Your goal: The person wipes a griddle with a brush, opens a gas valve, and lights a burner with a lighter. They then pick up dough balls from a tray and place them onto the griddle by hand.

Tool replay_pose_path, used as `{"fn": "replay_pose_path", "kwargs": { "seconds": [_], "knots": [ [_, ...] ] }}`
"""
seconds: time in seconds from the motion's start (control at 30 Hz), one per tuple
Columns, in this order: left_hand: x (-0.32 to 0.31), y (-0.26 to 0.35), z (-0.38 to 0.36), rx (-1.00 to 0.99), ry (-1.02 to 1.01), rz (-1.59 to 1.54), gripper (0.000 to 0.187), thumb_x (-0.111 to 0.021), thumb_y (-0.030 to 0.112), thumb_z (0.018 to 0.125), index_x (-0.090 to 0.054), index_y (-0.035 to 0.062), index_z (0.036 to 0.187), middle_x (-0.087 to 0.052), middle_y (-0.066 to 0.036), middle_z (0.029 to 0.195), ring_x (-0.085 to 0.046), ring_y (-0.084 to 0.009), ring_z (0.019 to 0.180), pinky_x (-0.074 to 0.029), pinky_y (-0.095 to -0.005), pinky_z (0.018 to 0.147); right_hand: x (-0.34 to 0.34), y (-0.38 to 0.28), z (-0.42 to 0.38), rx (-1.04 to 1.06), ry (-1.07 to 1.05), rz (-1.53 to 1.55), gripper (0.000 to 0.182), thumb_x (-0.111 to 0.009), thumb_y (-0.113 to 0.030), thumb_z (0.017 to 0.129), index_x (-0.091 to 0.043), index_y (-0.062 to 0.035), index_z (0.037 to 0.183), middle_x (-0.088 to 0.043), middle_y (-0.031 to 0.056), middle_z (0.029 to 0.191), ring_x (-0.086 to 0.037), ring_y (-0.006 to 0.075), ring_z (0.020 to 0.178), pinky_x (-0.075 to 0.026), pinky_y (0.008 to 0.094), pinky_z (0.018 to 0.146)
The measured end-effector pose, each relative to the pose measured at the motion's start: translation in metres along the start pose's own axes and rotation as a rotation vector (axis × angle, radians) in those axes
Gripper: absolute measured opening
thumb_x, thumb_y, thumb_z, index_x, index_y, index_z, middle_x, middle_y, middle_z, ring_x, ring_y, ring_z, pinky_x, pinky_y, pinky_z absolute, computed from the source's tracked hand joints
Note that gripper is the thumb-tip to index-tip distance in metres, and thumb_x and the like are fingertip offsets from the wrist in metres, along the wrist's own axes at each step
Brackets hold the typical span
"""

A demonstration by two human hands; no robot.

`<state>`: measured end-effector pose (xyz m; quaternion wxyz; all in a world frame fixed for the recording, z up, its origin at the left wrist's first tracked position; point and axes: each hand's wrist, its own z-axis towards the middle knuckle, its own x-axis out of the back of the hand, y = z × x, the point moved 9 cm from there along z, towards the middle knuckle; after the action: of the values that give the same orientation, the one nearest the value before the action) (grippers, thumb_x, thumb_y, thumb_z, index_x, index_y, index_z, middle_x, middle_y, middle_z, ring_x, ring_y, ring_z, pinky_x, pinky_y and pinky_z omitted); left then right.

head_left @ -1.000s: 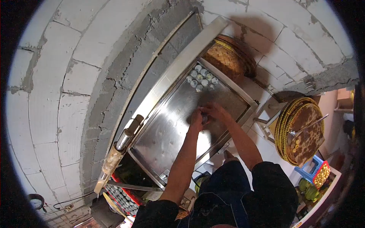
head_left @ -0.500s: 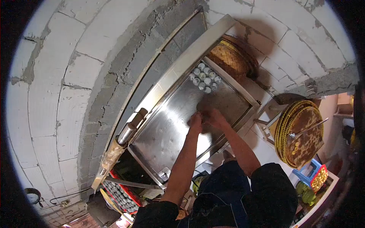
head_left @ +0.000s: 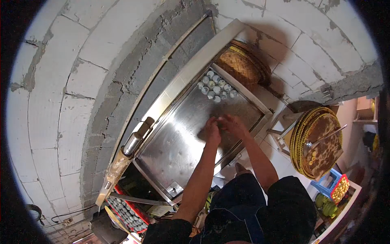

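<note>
two hands close together over a metal worktop

the left hand [head_left: 212,131] and right hand [head_left: 234,126] meet over the metal worktop [head_left: 172,136], fingers curled inward and nearly touching, as if to close around something small from both sides; from where i stand i cannot tell whether anything is between them. the pale, speckled balls [head_left: 222,83] sit bunched in the far corner, beyond the hands, where the raised rim [head_left: 243,88] would probably stop them rolling off. over to the right, a ladle [head_left: 329,134] lies across stacked round trays [head_left: 298,142], likely broad enough to support it.
</note>
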<state>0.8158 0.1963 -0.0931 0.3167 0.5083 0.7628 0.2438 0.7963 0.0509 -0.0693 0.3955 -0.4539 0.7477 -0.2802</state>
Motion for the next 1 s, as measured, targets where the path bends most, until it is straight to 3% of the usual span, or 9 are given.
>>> {"fn": "replay_pose_path", "kwargs": {
  "seconds": [0.07,0.2,0.27,0.4,0.47,0.67,0.73,0.8,1.0],
  "knots": [
    [-0.023,0.022,-0.019,-0.116,-0.137,0.15,0.027,-0.048,0.01,0.095,-0.057,0.0027,0.119,-0.062,-0.011,0.114,-0.058,-0.0232,0.105,-0.045,-0.0385,0.093,-0.009,-0.009,-0.007,0.187,-0.088,-0.051,0.031,-0.071,-0.019,0.089,-0.064,-0.0037,0.115,-0.067,0.0026,0.089,-0.062,0.0127,0.083,-0.051,0.0293,0.073],
    [0.012,-0.018,0.036,-0.25,-0.129,0.298,0.028,-0.049,0.012,0.096,-0.056,0.0047,0.123,-0.061,-0.009,0.113,-0.058,-0.0225,0.104,-0.045,-0.0361,0.095,0.015,-0.035,0.019,0.405,0.088,-0.39,0.036,-0.068,-0.019,0.091,-0.061,-0.0036,0.122,-0.069,0.0084,0.097,-0.065,0.0158,0.091,-0.052,0.0309,0.078],
    [0.04,-0.054,0.057,0.089,-0.089,0.266,0.027,-0.06,0.023,0.094,-0.059,0.007,0.116,-0.059,-0.004,0.098,-0.055,-0.0193,0.096,-0.046,-0.0386,0.085,0.041,-0.045,0.029,0.396,0.384,-0.591,0.03,-0.067,-0.018,0.09,-0.066,0.0024,0.112,-0.069,0.0174,0.105,-0.067,0.0259,0.092,-0.053,0.0375,0.083],
    [0.03,-0.042,-0.035,0.12,-0.281,0.254,0.033,-0.051,0.024,0.101,-0.054,0.007,0.129,-0.06,-0.006,0.113,-0.06,-0.0178,0.102,-0.054,-0.0323,0.079,0.035,-0.051,0.036,0.525,0.569,-1.103,0.033,-0.06,-0.015,0.092,-0.062,-0.0005,0.122,-0.06,0.0176,0.126,-0.062,0.0334,0.102,-0.051,0.0453,0.085],
    [0.029,-0.041,-0.078,0.229,-0.401,0.3,0.028,-0.056,0.029,0.099,-0.058,0.0068,0.117,-0.059,-0.005,0.097,-0.059,-0.018,0.088,-0.052,-0.0382,0.077,0.002,-0.045,0.025,0.617,0.507,-1.572,0.042,-0.058,-0.012,0.09,-0.056,-0.0056,0.132,-0.052,0.0135,0.136,-0.055,0.0383,0.106,-0.049,0.0529,0.085],
    [0.09,-0.046,-0.159,0.262,-0.436,0.627,0.034,-0.058,0.031,0.098,-0.06,0.0055,0.121,-0.064,-0.009,0.106,-0.064,-0.018,0.091,-0.055,-0.0339,0.074,-0.011,-0.038,0.023,0.824,0.585,-1.706,0.039,-0.056,-0.011,0.088,-0.061,-0.0059,0.126,-0.055,0.0104,0.137,-0.055,0.0369,0.103,-0.044,0.0492,0.087],
    [0.138,-0.075,-0.165,0.255,-0.413,0.621,0.037,-0.061,0.031,0.097,-0.06,0.0046,0.123,-0.065,-0.01,0.107,-0.063,-0.0188,0.095,-0.054,-0.0351,0.077,0.025,-0.023,0.041,0.937,0.453,-1.062,0.036,-0.057,-0.011,0.089,-0.062,-0.0033,0.123,-0.058,0.0122,0.132,-0.056,0.0361,0.105,-0.044,0.0481,0.09],
    [0.139,-0.041,-0.203,0.341,-0.333,0.518,0.04,-0.062,0.033,0.095,-0.061,0.0055,0.124,-0.065,-0.011,0.106,-0.061,-0.0214,0.1,-0.053,-0.0373,0.081,0.018,-0.03,0.032,0.822,0.493,-1.201,0.035,-0.056,-0.015,0.092,-0.062,-0.0023,0.124,-0.058,0.0151,0.131,-0.055,0.0355,0.11,-0.043,0.0462,0.095],
    [0.189,0.028,-0.242,-0.041,-0.338,0.88,0.038,-0.06,0.031,0.098,-0.059,0.0053,0.126,-0.065,-0.009,0.111,-0.059,-0.0178,0.105,-0.048,-0.0313,0.092,-0.069,-0.027,-0.04,0.578,0.126,-1.396,0.041,-0.051,-0.028,0.097,-0.061,0.0006,0.125,-0.059,0.0245,0.128,-0.055,0.0384,0.118,-0.043,0.0444,0.101]
  ]
}}
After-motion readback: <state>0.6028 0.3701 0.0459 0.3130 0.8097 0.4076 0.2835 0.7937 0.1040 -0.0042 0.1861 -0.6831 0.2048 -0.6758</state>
